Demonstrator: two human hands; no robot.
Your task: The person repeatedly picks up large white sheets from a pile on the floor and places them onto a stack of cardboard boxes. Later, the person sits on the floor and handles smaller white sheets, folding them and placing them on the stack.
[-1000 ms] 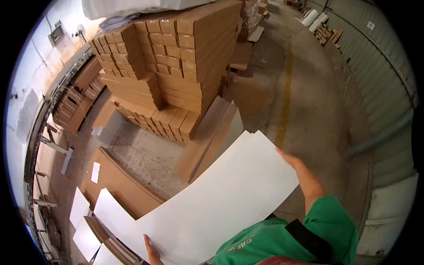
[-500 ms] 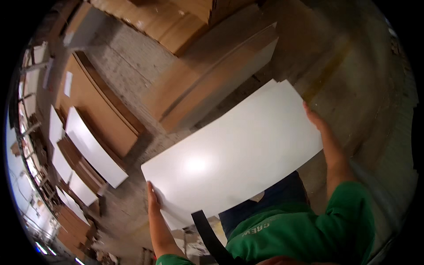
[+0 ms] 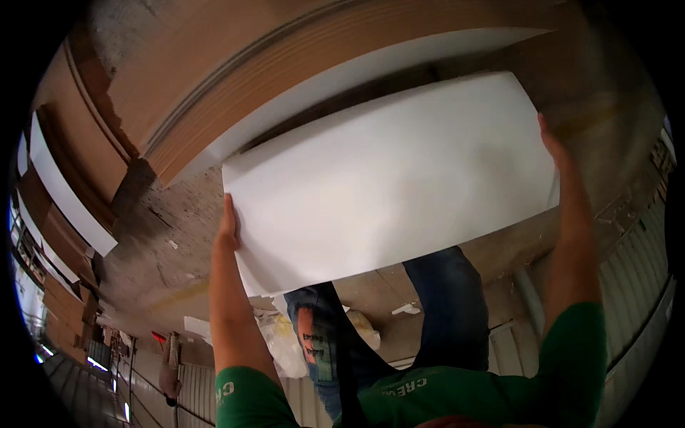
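Hands (image 3: 227,225) on smooth white panels (image 3: 399,182)

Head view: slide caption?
Left hand and right hand grip a white panel by opposite ends, beside a brown-topped stack.

Crumpled plastic (image 3: 284,348) and a white scrap (image 3: 407,309) lie on the floor (image 3: 150,267), a corrugated wall (image 3: 631,267) at right.
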